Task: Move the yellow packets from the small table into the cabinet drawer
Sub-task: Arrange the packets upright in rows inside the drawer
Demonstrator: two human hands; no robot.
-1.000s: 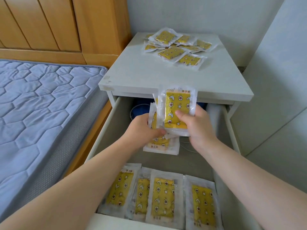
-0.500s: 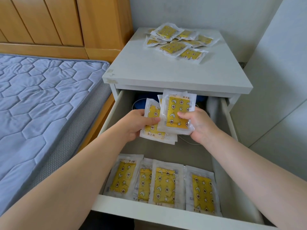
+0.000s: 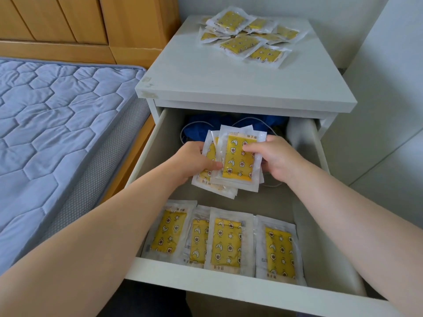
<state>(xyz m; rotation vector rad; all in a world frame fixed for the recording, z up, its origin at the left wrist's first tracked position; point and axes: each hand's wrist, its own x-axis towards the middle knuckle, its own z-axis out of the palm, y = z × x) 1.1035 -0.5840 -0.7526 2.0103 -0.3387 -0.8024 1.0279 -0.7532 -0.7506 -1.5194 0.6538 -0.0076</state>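
The pulled-out white drawer (image 3: 229,284) holds four yellow star-printed packets in clear wrappers (image 3: 225,242), side by side at its front. Mid-drawer, left hand (image 3: 194,161) and right hand (image 3: 277,156) both pinch a fanned stack of packets (image 3: 238,161). Behind lies blue cloth (image 3: 194,128); more packets (image 3: 240,43) heap on the white tabletop (image 3: 229,74).

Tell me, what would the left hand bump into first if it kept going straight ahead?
The left hand grips the yellow packets, so they'd go along. Past them it would probably meet the blue bundle at the back of the drawer first, though depth is unclear.
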